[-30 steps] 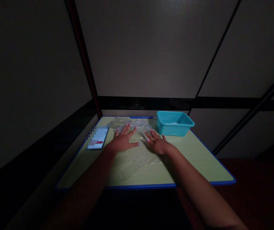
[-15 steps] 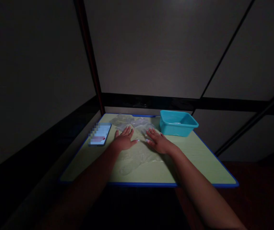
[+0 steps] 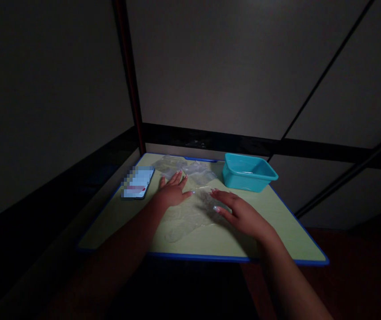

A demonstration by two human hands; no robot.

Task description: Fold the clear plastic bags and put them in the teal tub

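A thin, clear plastic sheet or bag (image 3: pixel 185 220) lies spread on the pale green table (image 3: pixel 123 235). My left hand (image 3: pixel 174 191) rests on its upper left part, fingers spread. To the right, my right hand (image 3: pixel 240 211) is over the plastic's right edge, fingers apart and thumb pointing left; whether it touches the plastic is unclear. Beyond my hands, more crumpled clear plastic (image 3: pixel 198 172) lies near the table's far edge.
A turquoise basket (image 3: pixel 245 181) stands at the table's back right, with something small and unclear inside. A phone (image 3: pixel 140 182) with a lit, partly pixelated screen lies at the left. Dark panelled walls (image 3: pixel 210 66) rise behind the table.
My right hand has moved to the right and nearer to me, seemingly lifting off the plastic. My left hand has stayed in about the same place. The view has tilted slightly.
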